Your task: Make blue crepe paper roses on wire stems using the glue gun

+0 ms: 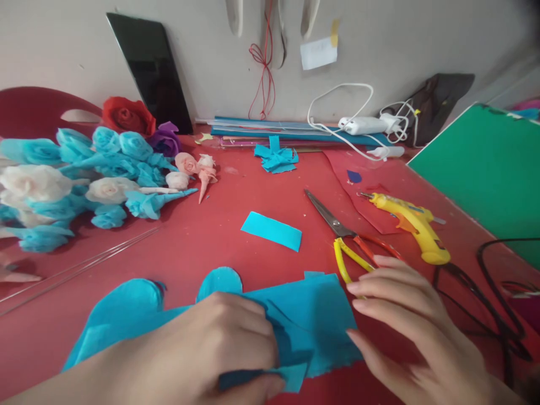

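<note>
Near the front of the table, my left hand [228,343] is closed with a small piece of blue crepe paper [293,376] between thumb and fingers. Under and beside that hand lies a larger sheet of blue crepe paper [324,315]. More blue paper, with rounded ends, spreads out to its left. My right hand [413,326] is open, fingers apart, just right of the sheet. Its fingertips overlap the yellow and red handles of the scissors [337,225], whose blades point away to the left. A cut blue strip [272,230] lies flat beyond the sheet.
Blue, white, red and purple paper roses [109,152] crowd the left side, with thin wires [84,264] in front. A yellow glue gun [411,225] with a black cord lies at right, beside a green board [485,169]. Blue scraps [276,154] and a white power strip [367,125] sit behind.
</note>
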A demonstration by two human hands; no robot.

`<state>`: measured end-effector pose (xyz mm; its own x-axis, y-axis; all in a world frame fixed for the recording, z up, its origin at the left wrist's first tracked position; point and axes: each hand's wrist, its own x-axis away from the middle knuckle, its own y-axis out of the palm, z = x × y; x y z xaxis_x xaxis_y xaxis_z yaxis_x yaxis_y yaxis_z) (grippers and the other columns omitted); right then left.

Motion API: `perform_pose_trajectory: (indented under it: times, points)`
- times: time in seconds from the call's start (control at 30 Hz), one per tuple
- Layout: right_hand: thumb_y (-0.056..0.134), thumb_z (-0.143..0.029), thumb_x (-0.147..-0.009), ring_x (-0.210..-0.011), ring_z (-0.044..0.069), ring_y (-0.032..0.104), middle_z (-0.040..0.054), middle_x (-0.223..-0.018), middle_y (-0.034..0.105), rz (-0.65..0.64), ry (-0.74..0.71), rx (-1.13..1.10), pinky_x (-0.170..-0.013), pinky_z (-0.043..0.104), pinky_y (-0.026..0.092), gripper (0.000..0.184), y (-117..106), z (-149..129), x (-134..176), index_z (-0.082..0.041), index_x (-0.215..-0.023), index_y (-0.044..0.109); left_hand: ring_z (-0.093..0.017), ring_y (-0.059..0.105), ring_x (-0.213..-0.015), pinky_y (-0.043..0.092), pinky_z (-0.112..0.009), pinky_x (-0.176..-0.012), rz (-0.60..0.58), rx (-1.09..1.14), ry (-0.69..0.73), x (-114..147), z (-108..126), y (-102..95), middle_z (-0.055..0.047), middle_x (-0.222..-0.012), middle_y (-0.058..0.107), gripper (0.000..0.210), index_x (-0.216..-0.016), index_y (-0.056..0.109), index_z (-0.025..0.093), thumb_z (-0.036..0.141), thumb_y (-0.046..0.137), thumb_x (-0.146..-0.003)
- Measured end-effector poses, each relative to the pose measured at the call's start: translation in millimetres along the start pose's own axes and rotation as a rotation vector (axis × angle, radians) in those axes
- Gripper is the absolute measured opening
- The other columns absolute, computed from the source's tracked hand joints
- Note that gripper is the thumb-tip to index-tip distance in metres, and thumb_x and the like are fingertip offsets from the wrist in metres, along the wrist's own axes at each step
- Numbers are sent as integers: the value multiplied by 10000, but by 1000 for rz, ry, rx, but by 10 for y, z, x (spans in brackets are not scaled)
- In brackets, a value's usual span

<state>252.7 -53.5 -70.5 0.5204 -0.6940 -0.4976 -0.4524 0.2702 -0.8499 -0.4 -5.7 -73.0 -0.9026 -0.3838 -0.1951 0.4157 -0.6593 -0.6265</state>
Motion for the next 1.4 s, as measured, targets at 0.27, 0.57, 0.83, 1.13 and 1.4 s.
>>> perform_pose_trajectory:
  times: [0.27, 0.57, 0.83, 1.13, 1.4]
  points:
    - [589, -135, -782, -760, 145, 498, -4, -742, 584, -59, 74, -105, -719, 284, 418, 58, -21, -115, -121, -191, -775, 573, -130, 507, -602, 398, -245, -550, -54, 20, -71, -29, 55, -31, -31, -619, 600, 261, -665, 556, 142, 159, 439, -897]
    - [461, -98, -861, -695, 151, 489, 16, -718, 542, -189, 202, -207, -624, 280, 389, 164, 166, -186, -55, -172, -725, 515, -160, 516, -522, 345, -277, -477, -33, 132, 39, -20, 62, -36, -74, -521, 608, 220, -575, 481, 171, 104, 440, -780]
    - [412, -193, -921, -640, 99, 528, -8, -703, 522, -245, 407, -391, -565, 184, 462, 171, -14, -157, -125, -189, -762, 474, -157, 508, -501, 327, -287, -469, -50, 124, 13, -7, 72, -14, -77, -501, 595, 238, -537, 412, 182, 135, 440, -769]
    - [286, -332, -970, -560, 83, 477, -18, -638, 477, -266, 553, -1011, -541, 154, 469, 245, -213, -147, -321, -219, -782, 396, -113, 558, -578, 415, -202, -563, 172, 202, -193, -65, 207, -175, -69, -617, 643, 357, -648, 641, 110, 238, 427, -904]
    - [556, -443, -844, -491, 48, 362, -60, -587, 421, -306, 783, -1421, -485, 156, 328, 266, -281, -281, -832, -209, -890, 437, -90, 522, -566, 393, -178, -545, 204, 174, -211, -277, 623, -661, -36, -614, 608, 371, -650, 651, 91, 265, 449, -908]
